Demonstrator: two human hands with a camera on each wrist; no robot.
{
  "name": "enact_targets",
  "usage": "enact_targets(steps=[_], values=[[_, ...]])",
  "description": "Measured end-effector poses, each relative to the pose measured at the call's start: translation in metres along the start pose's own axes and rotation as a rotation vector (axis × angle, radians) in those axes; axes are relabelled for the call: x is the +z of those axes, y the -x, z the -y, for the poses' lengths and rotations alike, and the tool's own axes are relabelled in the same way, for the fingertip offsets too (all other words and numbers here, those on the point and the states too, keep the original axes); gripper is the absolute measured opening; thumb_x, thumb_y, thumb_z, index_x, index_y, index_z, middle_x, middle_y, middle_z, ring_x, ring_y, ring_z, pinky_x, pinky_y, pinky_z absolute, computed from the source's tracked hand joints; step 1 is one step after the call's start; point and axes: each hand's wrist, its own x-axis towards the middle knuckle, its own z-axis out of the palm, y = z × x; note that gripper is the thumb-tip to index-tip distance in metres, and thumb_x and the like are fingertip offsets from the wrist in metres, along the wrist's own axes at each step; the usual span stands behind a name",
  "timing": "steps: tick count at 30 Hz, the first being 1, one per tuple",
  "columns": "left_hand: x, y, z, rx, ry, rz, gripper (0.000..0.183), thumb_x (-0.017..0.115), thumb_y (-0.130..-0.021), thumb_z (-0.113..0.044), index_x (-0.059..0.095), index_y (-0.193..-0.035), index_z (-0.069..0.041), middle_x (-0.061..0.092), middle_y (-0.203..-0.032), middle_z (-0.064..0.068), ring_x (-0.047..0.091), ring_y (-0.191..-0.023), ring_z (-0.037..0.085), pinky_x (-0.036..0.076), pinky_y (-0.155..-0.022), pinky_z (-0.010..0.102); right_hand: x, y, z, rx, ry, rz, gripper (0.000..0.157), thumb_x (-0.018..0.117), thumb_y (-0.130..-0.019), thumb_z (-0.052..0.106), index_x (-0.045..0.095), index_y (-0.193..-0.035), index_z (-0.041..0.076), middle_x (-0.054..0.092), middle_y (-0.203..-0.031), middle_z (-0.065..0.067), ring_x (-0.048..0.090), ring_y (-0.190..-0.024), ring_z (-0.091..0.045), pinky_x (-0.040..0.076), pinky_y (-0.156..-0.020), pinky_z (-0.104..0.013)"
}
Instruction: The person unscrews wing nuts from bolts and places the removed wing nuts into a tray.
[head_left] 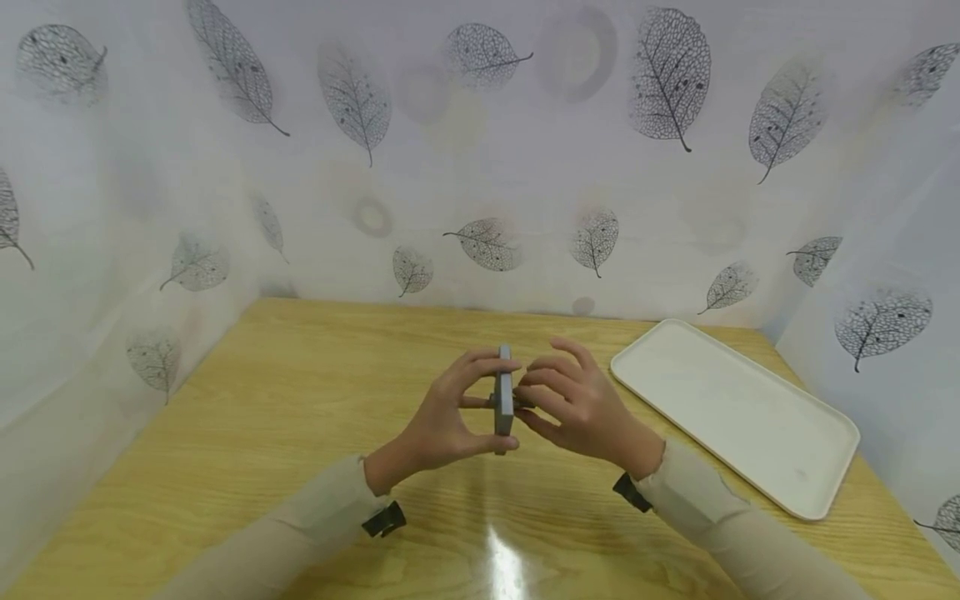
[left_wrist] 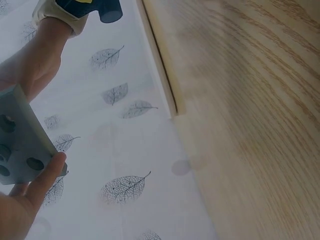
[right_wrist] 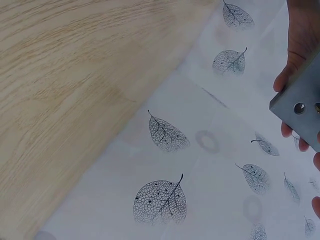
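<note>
A thick grey metal plate (head_left: 504, 396) with several round holes is held upright on edge above the table. My left hand (head_left: 438, 412) grips it by its top and bottom edges, fingers above and thumb below. Holes in the plate (left_wrist: 25, 145) show in the left wrist view, with a short round stub (left_wrist: 4, 153) standing out of one. On the plate's right side, my right hand (head_left: 581, 404) pinches a small dark piece (head_left: 527, 404) against the face; its exact kind is mostly hidden by the fingers. In the right wrist view the plate (right_wrist: 295, 111) is cut off by the frame edge.
A white rectangular tray (head_left: 735, 417) lies on the right of the wooden table (head_left: 337, 375). Leaf-patterned curtains (head_left: 465, 167) close off the back and both sides. A dark wrist device (head_left: 384, 518) sits at the left cuff, another (head_left: 632, 493) at the right.
</note>
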Motion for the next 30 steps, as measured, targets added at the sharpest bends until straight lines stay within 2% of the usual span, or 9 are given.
enact_targets(steps=[7,15,20,25,30], values=[[-0.0006,-0.0005,-0.0003,0.000,-0.014,-0.002,0.073,0.083,-0.071,-0.013,0.047,-0.134,-0.012,0.044,-0.134,0.013,0.054,-0.114,0.031,0.058,-0.076,0.026,-0.0040,-0.0017,0.0041,-0.040,-0.015,-0.058,0.022,0.057,-0.094,0.028,0.067,-0.084,0.011,0.067,-0.080,-0.001,0.063,-0.079,-0.019,0.049,-0.085,-0.052],[-0.0002,-0.0005,0.0015,0.006,-0.011,-0.004,0.072,0.083,-0.071,-0.015,0.047,-0.134,-0.012,0.044,-0.133,0.013,0.055,-0.113,0.030,0.058,-0.077,0.025,-0.0069,-0.0037,0.0093,-0.079,-0.033,-0.060,0.021,0.056,-0.094,0.024,0.068,-0.082,0.013,0.066,-0.083,-0.001,0.062,-0.081,-0.019,0.049,-0.082,-0.052],[0.0003,-0.0001,0.0018,0.000,-0.012,-0.003,0.073,0.083,-0.070,-0.014,0.047,-0.133,-0.012,0.044,-0.133,0.013,0.055,-0.113,0.030,0.059,-0.075,0.029,-0.0069,-0.0060,0.0063,-0.011,-0.071,-0.060,0.021,0.057,-0.093,0.025,0.068,-0.084,0.010,0.066,-0.083,-0.003,0.062,-0.082,-0.020,0.048,-0.083,-0.052],[0.0001,-0.0003,0.0020,-0.006,-0.010,-0.004,0.073,0.084,-0.069,-0.012,0.047,-0.133,-0.012,0.044,-0.133,0.013,0.055,-0.113,0.030,0.059,-0.076,0.028,-0.0068,-0.0056,0.0021,0.095,-0.105,0.024,0.029,0.055,-0.093,0.034,0.066,-0.092,0.007,0.066,-0.091,-0.007,0.061,-0.089,-0.023,0.046,-0.090,-0.052],[-0.0004,0.0004,0.0010,-0.001,-0.004,-0.001,0.073,0.083,-0.070,-0.014,0.047,-0.134,-0.011,0.043,-0.134,0.013,0.054,-0.115,0.031,0.058,-0.077,0.026,-0.0045,-0.0031,0.0002,0.136,-0.104,0.085,0.036,0.055,-0.092,0.040,0.065,-0.098,0.006,0.066,-0.096,-0.009,0.061,-0.092,-0.023,0.046,-0.092,-0.054]])
